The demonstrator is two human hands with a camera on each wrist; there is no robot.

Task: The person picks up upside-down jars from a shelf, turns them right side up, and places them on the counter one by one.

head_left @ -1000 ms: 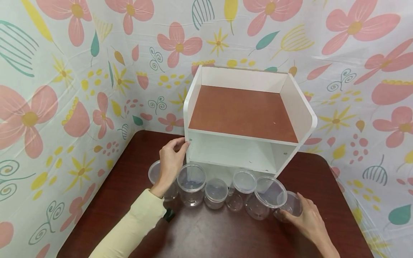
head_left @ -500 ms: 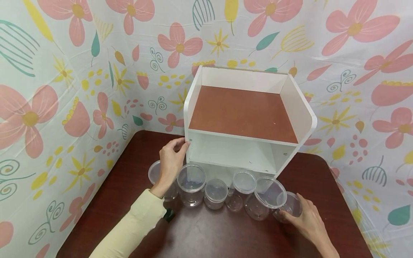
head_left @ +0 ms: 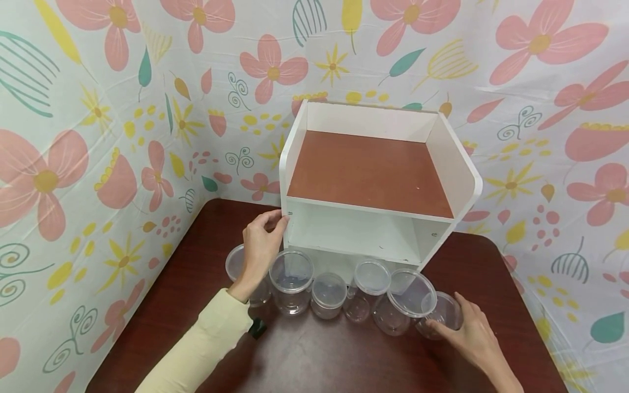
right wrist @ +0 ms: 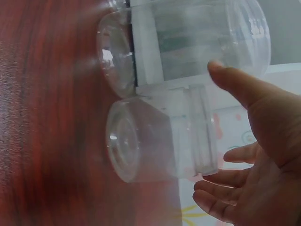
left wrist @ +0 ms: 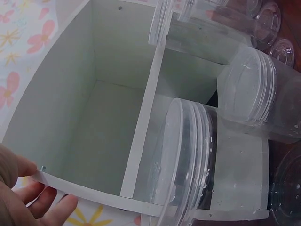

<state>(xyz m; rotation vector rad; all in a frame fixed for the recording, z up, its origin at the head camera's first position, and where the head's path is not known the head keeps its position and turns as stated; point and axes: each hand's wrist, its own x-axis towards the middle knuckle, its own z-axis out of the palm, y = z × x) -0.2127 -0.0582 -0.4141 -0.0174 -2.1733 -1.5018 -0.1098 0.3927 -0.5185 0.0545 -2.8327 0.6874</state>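
My left hand (head_left: 260, 245) pinches the front edge of the left side panel of a white shelf unit (head_left: 363, 206). In the left wrist view, the thumb lies inside the panel and the fingers curl round its outer face. A short clear plastic jar (head_left: 449, 312) with a lid stands at the right end of a row of jars. Round it my right hand (head_left: 474, 333) is spread, thumb on the near side and fingers on the far side. The right wrist view has the fingertips right by the lid, with a gap between thumb and jar.
Several clear lidded jars of different sizes, among them a wide-lidded jar (head_left: 411, 295) and a small jar (head_left: 329, 295), stand in a row before the shelf. A small black object (head_left: 257, 328) lies by the left sleeve. Floral cloth (head_left: 123, 136) hangs behind the dark red table (head_left: 344, 365).
My right hand has loosened from the end jar, its fingers shifting slightly right and away. The left hand and shelf unit have stayed put.
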